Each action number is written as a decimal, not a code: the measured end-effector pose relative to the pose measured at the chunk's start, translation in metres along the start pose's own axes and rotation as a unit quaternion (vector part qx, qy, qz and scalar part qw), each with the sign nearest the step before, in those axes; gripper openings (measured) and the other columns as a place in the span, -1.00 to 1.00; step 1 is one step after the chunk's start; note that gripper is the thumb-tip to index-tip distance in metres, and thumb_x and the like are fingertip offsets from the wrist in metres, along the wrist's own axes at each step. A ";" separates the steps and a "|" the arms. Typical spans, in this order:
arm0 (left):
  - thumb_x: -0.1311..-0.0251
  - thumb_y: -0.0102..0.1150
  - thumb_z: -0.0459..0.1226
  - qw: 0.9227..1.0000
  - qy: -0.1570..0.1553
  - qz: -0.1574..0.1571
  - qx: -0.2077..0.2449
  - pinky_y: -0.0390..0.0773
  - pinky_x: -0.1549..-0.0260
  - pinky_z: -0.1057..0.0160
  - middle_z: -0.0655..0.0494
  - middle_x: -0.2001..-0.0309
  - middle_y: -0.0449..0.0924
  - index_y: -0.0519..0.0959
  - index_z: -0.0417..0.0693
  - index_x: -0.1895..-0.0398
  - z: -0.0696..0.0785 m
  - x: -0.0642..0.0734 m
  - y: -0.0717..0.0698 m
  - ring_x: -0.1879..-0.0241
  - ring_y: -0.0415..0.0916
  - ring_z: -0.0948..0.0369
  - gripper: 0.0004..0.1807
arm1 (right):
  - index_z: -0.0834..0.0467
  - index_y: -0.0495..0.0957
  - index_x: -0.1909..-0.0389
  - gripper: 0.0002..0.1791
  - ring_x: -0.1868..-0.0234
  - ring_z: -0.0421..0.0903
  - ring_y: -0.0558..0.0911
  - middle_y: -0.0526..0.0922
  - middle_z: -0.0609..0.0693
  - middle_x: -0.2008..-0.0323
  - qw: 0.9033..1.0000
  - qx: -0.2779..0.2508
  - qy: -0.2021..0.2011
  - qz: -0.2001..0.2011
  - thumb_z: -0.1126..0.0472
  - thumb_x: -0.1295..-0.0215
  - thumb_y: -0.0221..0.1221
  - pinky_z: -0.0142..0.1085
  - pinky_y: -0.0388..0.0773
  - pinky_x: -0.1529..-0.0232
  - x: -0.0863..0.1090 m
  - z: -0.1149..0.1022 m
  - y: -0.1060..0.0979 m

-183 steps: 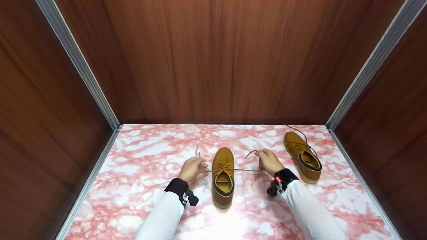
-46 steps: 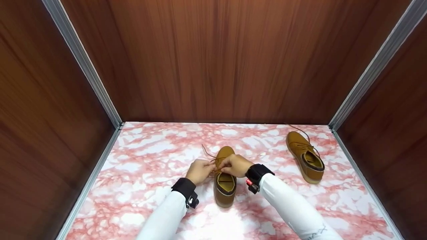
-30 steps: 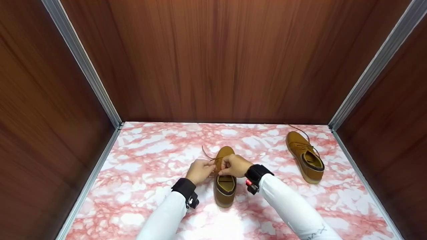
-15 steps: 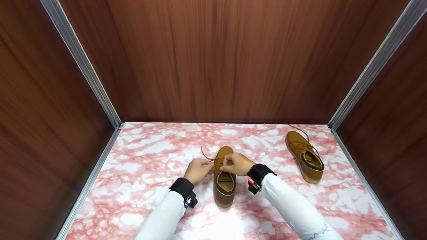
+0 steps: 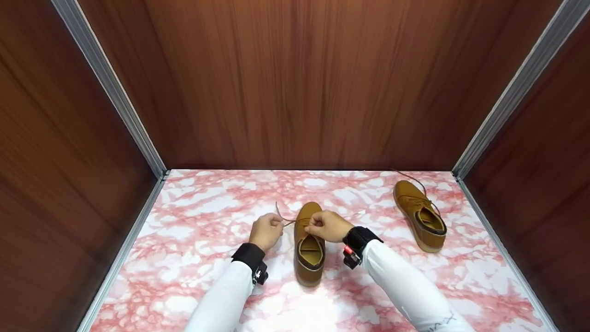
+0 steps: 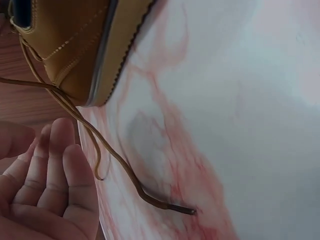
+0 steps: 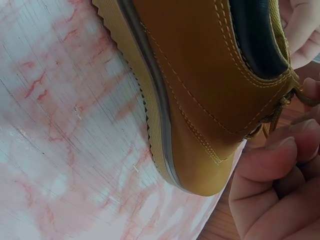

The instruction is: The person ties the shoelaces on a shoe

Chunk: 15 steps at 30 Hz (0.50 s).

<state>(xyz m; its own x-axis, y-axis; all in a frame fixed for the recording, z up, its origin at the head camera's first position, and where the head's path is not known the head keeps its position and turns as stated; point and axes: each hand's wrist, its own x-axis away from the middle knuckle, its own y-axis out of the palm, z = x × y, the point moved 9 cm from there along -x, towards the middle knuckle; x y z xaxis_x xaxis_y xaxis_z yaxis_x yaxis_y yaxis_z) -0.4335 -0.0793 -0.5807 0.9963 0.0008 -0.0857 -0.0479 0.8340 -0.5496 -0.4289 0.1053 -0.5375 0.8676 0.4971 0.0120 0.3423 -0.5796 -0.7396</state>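
A tan lace-up shoe (image 5: 309, 272) stands on the table, toe pointing away. Over its lacing, my right hand (image 5: 329, 226) pinches the shoelace (image 7: 307, 100) with curled fingers. The lacing right under those fingers is partly hidden in the head view. My left hand (image 5: 267, 232) is just left of the shoe, fingers loosely bent. In the left wrist view, nothing shows between the left fingers (image 6: 60, 135), and the loose lace (image 6: 122, 162) runs past them. Another lace strand (image 6: 22, 82) stretches out of that view on the left.
A second tan shoe (image 5: 431, 242) stands at the right of the pink-and-white marbled table (image 5: 207, 207), its lace (image 5: 410, 176) trailing toward the back. Wood-patterned panels (image 5: 295, 92) with metal corner posts (image 5: 110, 83) enclose the table at back and sides.
The hands came from wide apart, lace stretched between them, to meet over the shoe's lacing. In the last half second my left hand drew back left; my right stayed almost in place.
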 end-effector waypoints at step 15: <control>-0.25 0.26 -0.42 0.996 0.023 -0.069 -0.056 0.53 -0.32 -0.09 -0.27 -0.15 0.69 0.53 -0.29 -0.29 -0.019 0.004 0.032 -0.23 0.62 -0.15 -0.50 | 0.10 0.57 0.50 -0.71 0.50 -0.27 0.40 0.44 -0.22 0.57 1.000 -0.005 0.023 -0.005 0.11 -0.45 0.26 -0.42 0.34 0.42 0.002 0.008 0.000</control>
<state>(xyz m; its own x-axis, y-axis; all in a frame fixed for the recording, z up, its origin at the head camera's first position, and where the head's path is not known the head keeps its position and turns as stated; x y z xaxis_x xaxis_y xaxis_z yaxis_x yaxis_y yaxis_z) -0.4329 -0.0630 -0.6140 0.9898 -0.1370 -0.0402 0.0787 0.7583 -0.6471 -0.4303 0.1112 -0.5431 0.8799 0.4724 0.0508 0.3542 -0.5811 -0.7327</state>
